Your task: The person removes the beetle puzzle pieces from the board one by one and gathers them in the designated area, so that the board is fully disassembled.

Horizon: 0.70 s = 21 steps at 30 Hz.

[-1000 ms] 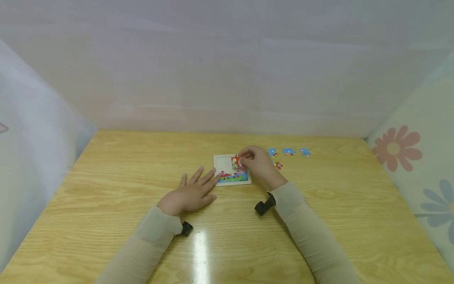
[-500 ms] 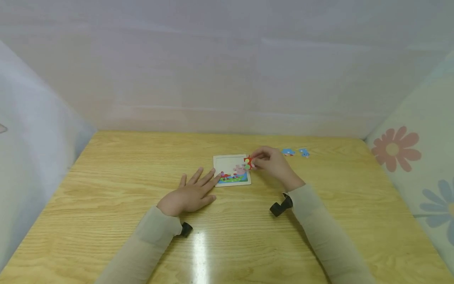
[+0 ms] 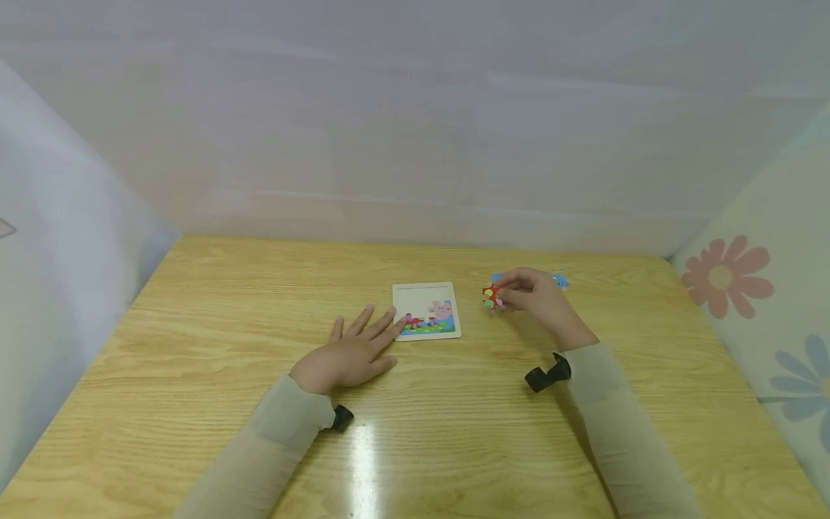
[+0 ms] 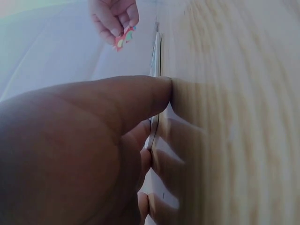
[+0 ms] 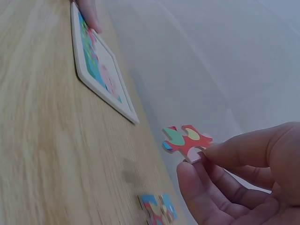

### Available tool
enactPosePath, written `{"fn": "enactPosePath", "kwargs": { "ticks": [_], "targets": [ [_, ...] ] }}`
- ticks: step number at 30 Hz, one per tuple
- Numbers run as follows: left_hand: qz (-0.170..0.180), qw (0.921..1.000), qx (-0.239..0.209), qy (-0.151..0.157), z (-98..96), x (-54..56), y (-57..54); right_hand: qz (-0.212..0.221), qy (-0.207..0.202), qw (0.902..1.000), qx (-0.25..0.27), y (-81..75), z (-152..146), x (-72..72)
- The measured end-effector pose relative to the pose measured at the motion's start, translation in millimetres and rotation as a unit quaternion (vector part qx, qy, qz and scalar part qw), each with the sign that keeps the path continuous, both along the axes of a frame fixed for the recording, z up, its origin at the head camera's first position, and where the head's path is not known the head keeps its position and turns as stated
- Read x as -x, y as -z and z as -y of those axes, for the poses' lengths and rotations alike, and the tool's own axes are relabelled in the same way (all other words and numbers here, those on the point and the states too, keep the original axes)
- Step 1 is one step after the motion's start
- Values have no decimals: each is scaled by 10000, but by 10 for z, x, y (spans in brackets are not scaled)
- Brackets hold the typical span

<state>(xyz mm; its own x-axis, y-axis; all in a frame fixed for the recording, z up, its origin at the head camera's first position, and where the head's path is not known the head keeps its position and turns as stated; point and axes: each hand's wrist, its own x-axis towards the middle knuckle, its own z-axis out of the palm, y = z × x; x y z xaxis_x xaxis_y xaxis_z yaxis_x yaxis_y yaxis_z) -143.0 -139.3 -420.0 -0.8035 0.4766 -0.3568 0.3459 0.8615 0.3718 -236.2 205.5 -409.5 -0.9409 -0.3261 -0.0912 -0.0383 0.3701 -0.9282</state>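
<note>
One red jigsaw piece with green and yellow patches is hanging in a pinch

Head view: a person's right grip is pinching the piece by its right side and holding it to the right of, and apart from, a square, white-rimmed puzzle board. Blue printed puzzle pieces are showing partly behind that grip. The left grip is lying with fingers spread, the foremost tips overlapping the board's left edge. Printed picture is filling the board's near side, with a pink pig's face at the right. The board is resting on a light wood-grain table.

Left wrist view: the left thumb is touching the table; beyond, the right grip is holding the piece.

Right wrist view: fingertips are pinching the piece clear of the table, while blue-edged pieces are lying below.
</note>
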Motion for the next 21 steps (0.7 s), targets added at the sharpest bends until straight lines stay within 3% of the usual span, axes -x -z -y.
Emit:
{"fn": "enactPosePath", "kwargs": {
  "ticks": [8, 21],
  "targets": [
    [15, 10000, 37, -1, -34, 1, -7, 101, 321, 9994, 41, 30, -227, -10],
    [32, 10000, 49, -22, 2, 17, 20, 242, 544, 9977, -327, 36, -470, 39]
  ]
}}
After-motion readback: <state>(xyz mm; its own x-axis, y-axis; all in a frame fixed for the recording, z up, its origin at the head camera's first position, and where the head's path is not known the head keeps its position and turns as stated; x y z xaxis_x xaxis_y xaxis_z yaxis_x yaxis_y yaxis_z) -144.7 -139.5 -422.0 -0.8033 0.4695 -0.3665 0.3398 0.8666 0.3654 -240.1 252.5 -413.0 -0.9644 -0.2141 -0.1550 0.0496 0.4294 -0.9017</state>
